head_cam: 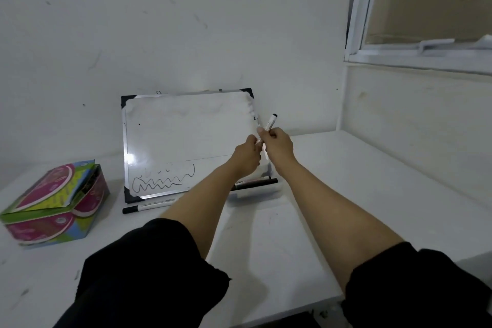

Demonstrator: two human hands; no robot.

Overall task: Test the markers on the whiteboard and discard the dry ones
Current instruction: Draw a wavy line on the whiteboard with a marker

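A small whiteboard (186,138) leans against the back wall, with black scribbles across its lower left. In front of its right edge, my right hand (278,145) grips a white marker (271,122) whose black end points up and to the right. My left hand (246,153) meets it from the left and pinches the same marker lower down. A capped marker (145,208) lies on the table below the board's left corner. Two more markers (255,182) lie at the board's right foot, partly hidden by my left forearm.
A colourful pink and green cardboard box (53,202) stands open at the table's left. The white table (359,194) runs to a side wall on the right, under a window frame (415,53). The table's front edge lies near my elbows.
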